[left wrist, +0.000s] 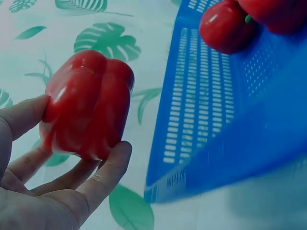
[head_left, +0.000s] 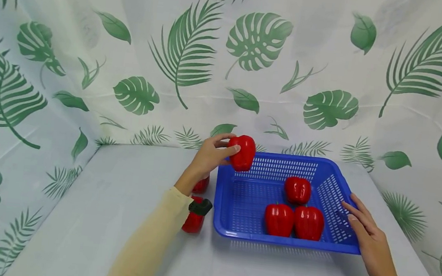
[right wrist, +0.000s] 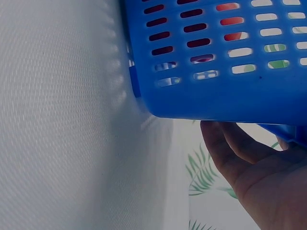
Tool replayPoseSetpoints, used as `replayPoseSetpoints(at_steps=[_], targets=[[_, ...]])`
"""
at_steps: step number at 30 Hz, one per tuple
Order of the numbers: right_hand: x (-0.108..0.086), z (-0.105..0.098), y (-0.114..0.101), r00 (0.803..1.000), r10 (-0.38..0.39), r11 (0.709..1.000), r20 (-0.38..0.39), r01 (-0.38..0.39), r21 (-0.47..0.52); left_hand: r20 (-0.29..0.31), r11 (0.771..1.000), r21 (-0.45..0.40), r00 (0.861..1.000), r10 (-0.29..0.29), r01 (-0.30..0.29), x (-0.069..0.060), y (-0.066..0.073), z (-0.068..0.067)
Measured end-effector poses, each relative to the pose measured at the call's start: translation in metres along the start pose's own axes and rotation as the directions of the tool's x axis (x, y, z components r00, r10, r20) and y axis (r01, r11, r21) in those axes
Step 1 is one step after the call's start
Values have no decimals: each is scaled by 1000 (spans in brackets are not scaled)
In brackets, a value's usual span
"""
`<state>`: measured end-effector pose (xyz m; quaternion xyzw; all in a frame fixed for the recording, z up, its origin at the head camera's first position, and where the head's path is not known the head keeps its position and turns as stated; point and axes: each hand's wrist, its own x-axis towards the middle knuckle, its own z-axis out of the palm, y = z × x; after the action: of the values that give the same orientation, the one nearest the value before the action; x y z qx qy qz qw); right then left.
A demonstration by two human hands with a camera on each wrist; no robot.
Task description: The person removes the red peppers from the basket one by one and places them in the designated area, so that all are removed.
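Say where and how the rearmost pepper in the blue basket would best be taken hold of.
The rearmost pepper is probably best held by its left and right sides, around the middle, coming from above. Its rounded sides offer opposing surfaces, and the blue basket is open on top. The front peppers crowd the near approach, while the basket's wall rises behind.

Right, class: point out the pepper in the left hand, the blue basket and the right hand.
Held pepper (left wrist: 88,105), left wrist view: middle of its side.
Blue basket (head_left: 249,204), head view: bare floor, left part.
Right hand (head_left: 370,238), head view: middle of the hand.
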<state>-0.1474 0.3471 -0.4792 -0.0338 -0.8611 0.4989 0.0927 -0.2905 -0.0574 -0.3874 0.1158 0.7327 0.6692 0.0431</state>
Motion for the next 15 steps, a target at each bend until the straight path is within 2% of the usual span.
replayPoseSetpoints(at_steps=[8, 15], targets=[[0, 1, 0, 1000, 12, 1000, -1, -12, -1, -48, 1000, -3, 999, -4, 4, -8, -9, -26], [-1, 1, 0, 1000, -11, 1000, -7, 11, 2, -100, 998, 32, 994, -43, 47, -15, -18, -48]])
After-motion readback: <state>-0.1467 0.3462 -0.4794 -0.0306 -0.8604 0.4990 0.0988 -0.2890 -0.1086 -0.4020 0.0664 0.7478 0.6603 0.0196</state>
